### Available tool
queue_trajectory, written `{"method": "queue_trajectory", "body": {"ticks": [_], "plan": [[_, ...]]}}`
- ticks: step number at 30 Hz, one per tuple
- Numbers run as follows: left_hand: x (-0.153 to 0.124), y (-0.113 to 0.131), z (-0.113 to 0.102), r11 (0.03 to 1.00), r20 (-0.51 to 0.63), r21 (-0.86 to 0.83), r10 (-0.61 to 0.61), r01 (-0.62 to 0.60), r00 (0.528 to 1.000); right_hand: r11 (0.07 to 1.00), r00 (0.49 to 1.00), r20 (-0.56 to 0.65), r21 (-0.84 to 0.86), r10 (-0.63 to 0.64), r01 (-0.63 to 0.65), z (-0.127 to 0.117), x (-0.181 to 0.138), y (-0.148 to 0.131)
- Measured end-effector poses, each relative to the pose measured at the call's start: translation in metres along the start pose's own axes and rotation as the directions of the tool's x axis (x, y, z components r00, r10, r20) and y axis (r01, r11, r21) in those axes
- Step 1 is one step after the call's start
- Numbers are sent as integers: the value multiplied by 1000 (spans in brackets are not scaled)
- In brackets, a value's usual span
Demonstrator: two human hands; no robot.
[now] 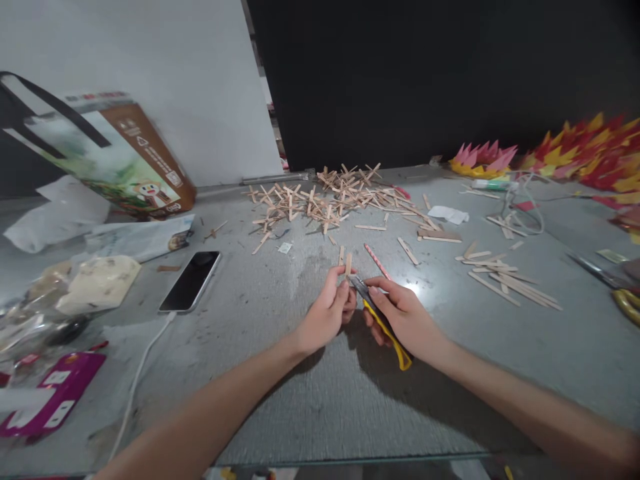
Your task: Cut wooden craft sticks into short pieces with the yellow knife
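Note:
My left hand (327, 312) pinches a short wooden craft stick (349, 264), which points up from between thumb and fingers. Wrapped around a yellow utility knife (395, 343) is my right hand (403, 313), its thumb on the grey front part. The knife's tip meets the stick close to my left thumb; whether it cuts in cannot be made out. Another stick (341, 255) shows just behind the left hand. A red-and-white striped straw-like rod (376, 260) lies beyond the right hand.
A heap of crossed craft sticks (320, 200) lies at the back, with loose sticks (510, 277) to the right. Scissors (625, 303) rest at the far right, near paper flowers (590, 153). On the left are a phone (190, 281) on a cable and a shopping bag (135, 160).

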State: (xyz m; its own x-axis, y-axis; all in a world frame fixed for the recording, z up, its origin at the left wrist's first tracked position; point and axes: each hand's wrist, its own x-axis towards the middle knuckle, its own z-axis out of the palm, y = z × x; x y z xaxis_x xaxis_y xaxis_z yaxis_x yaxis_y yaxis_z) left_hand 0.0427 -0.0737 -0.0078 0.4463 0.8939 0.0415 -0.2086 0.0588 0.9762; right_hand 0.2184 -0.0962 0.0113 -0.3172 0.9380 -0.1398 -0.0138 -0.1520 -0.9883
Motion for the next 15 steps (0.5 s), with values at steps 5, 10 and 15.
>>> {"method": "queue_trajectory", "body": {"ticks": [5,10,15], "plan": [[0,5,-1,999,-7,-19,-42,42,999,999,997,-64,-21,-41,40,1,1,-2],[0,4,-3,997,30,15,-74,73,997,950,954,-187,-254,-233,182,-9,2,-10],[-1,2,0,995,35,59,-84,82,996,752,878,-183,-608,-443,253,-19,2,-8]]}}
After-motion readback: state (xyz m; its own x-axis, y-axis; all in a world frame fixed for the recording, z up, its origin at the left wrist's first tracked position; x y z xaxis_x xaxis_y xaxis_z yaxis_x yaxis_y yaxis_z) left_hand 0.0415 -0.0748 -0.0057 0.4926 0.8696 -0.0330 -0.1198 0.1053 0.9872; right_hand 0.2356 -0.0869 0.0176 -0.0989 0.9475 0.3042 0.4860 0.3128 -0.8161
